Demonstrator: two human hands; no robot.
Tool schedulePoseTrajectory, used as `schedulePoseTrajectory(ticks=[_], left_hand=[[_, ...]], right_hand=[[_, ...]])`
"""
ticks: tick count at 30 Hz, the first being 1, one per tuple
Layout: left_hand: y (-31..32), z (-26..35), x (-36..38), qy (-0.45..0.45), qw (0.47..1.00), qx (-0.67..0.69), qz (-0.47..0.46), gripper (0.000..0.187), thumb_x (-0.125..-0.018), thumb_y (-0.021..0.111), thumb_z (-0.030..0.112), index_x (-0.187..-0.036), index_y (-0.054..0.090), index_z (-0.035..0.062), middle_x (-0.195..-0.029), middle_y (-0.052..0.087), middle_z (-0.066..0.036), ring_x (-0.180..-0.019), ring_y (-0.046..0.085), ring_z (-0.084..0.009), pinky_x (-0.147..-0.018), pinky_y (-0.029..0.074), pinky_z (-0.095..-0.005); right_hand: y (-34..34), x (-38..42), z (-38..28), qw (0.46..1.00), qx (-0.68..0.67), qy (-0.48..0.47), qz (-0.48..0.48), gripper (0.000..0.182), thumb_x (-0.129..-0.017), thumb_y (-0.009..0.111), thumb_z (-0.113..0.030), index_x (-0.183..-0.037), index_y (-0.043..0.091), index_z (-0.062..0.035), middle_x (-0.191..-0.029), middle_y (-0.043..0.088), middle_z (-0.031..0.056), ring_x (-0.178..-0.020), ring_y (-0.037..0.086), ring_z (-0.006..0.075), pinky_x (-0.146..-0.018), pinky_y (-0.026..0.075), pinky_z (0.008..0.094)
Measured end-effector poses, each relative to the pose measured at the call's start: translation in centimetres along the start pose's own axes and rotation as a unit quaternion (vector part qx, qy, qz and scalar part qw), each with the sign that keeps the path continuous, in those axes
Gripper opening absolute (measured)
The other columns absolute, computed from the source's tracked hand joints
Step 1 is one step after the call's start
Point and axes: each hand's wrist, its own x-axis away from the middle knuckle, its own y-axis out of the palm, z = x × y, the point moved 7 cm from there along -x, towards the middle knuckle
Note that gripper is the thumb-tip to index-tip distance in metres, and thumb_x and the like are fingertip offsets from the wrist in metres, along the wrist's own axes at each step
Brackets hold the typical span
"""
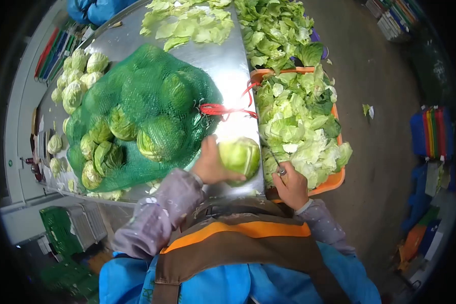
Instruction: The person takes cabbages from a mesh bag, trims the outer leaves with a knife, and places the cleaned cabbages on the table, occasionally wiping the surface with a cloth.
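A pale green cabbage point(242, 156) sits at the right edge of the metal table. My left hand point(211, 163) grips it from the left side, thumb up and fingers curved along its near face. In my right hand point(291, 186), just off the table's edge, is a knife point(277, 161) with its thin blade pointing up and left, apart from the cabbage. Left of my left hand lies a green mesh sack point(152, 91) with several whole cabbages in it, its neck bound with red string point(220, 109).
An orange crate point(334, 181) heaped with loose cabbage leaves point(294, 121) stands against the table's right side. Another leaf heap point(273, 30) lies beyond it. Trimmed cabbages point(76, 76) are piled at the table's left. Leaves point(195, 25) cover part of the metal table's point(197, 53) far end.
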Motion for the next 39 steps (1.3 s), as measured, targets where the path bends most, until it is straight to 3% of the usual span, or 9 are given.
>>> schedulePoseTrajectory(ticks=[2, 6, 8, 14, 19, 34, 36, 38, 39], left_hand=[[2.2, 0.0, -0.2, -0.040, 0.938, 0.345, 0.023, 0.111, -0.049, 0.091, 0.041, -0.127, 0.027, -0.0047, -0.112, 0.044, -0.018, -0.112, 0.043, -0.0284, -0.101, 0.037, -0.0387], [1.1, 1.8, -0.1, -0.073, 0.961, 0.263, -0.048, 0.109, -0.049, 0.091, 0.037, -0.129, 0.029, -0.0028, -0.115, 0.045, -0.018, -0.115, 0.043, -0.0295, -0.100, 0.037, -0.0392], [-1.7, 3.6, 2.4, -0.051, 0.993, -0.109, 0.015, 0.108, -0.048, 0.091, 0.033, -0.128, 0.029, -0.0039, -0.120, 0.045, -0.022, -0.113, 0.048, -0.0324, -0.097, 0.040, -0.0401], [-2.2, 2.0, 4.5, -0.044, 0.996, 0.008, 0.081, 0.099, -0.051, 0.088, 0.031, -0.123, 0.034, -0.0071, -0.111, 0.052, -0.027, -0.100, 0.057, -0.0375, -0.084, 0.047, -0.0407], [-1.4, 0.6, 4.4, -0.198, 0.979, 0.005, 0.041, 0.099, -0.050, 0.088, 0.038, -0.123, 0.036, -0.0039, -0.107, 0.057, -0.023, -0.093, 0.061, -0.0337, -0.075, 0.051, -0.0391], [-2.1, 0.7, 4.7, -0.131, 0.988, 0.011, 0.080, 0.087, -0.053, 0.087, 0.040, -0.115, 0.044, -0.0046, -0.105, 0.059, -0.021, -0.089, 0.063, -0.0310, -0.075, 0.051, -0.0361], [-1.5, -0.5, 5.4, -0.095, 0.984, 0.120, 0.088, 0.090, -0.055, 0.088, 0.034, -0.119, 0.039, -0.0054, -0.107, 0.059, -0.020, -0.093, 0.062, -0.0271, -0.079, 0.050, -0.0344], [-1.2, -0.4, 5.8, -0.019, 0.926, 0.370, 0.072, 0.095, -0.055, 0.090, 0.027, -0.123, 0.033, -0.0055, -0.110, 0.057, -0.018, -0.096, 0.061, -0.0250, -0.083, 0.049, -0.0335], [-1.0, -0.2, 6.2, 0.001, 0.936, 0.343, 0.076, 0.100, -0.053, 0.091, 0.023, -0.126, 0.027, -0.0044, -0.119, 0.051, -0.020, -0.106, 0.056, -0.0261, -0.091, 0.046, -0.0358]], right_hand=[[0.3, 0.0, 0.4, 1.000, -0.020, -0.002, 0.000, 0.018, -0.084, 0.060, -0.011, -0.099, 0.053, -0.0052, -0.075, 0.060, 0.0153, -0.071, 0.062, 0.0331, -0.060, 0.046, 0.0369], [-0.1, -0.6, 0.7, 0.998, -0.041, 0.017, -0.033, 0.020, -0.083, 0.057, -0.008, -0.102, 0.053, -0.0057, -0.078, 0.061, 0.0159, -0.072, 0.062, 0.0347, -0.061, 0.047, 0.0380], [-0.2, -0.4, 0.4, 0.997, -0.059, 0.031, -0.040, 0.020, -0.082, 0.056, -0.006, -0.102, 0.054, -0.0058, -0.078, 0.061, 0.0161, -0.072, 0.062, 0.0355, -0.061, 0.047, 0.0388], [4.2, 0.3, -1.3, 0.989, -0.028, -0.082, -0.117, 0.025, -0.079, 0.055, -0.008, -0.104, 0.052, -0.0070, -0.077, 0.062, 0.0166, -0.069, 0.060, 0.0394, -0.061, 0.048, 0.0456], [6.0, -0.8, -2.5, 0.978, -0.013, -0.078, -0.192, 0.022, -0.080, 0.051, -0.008, -0.101, 0.046, -0.0061, -0.072, 0.060, 0.0199, -0.067, 0.059, 0.0411, -0.059, 0.045, 0.0504], [11.1, -4.6, -1.7, 0.947, 0.174, -0.071, -0.261, 0.023, -0.081, 0.045, -0.002, -0.101, 0.048, 0.0069, -0.073, 0.063, 0.0217, -0.074, 0.066, 0.0374, -0.063, 0.053, 0.0448], [10.2, -3.8, -1.3, 0.947, 0.170, -0.039, -0.269, 0.026, -0.082, 0.049, -0.007, -0.104, 0.050, 0.0067, -0.081, 0.064, 0.0245, -0.078, 0.066, 0.0358, -0.066, 0.053, 0.0444], [8.7, -4.0, -1.5, 0.979, -0.046, 0.018, -0.200, 0.036, -0.086, 0.055, -0.019, -0.111, 0.051, 0.0058, -0.093, 0.064, 0.0234, -0.082, 0.066, 0.0311, -0.071, 0.052, 0.0424], [9.4, -2.7, -0.7, 0.866, -0.257, 0.274, -0.330, 0.049, -0.084, 0.064, -0.030, -0.117, 0.052, 0.0033, -0.099, 0.064, 0.0192, -0.084, 0.065, 0.0264, -0.073, 0.051, 0.0387]])
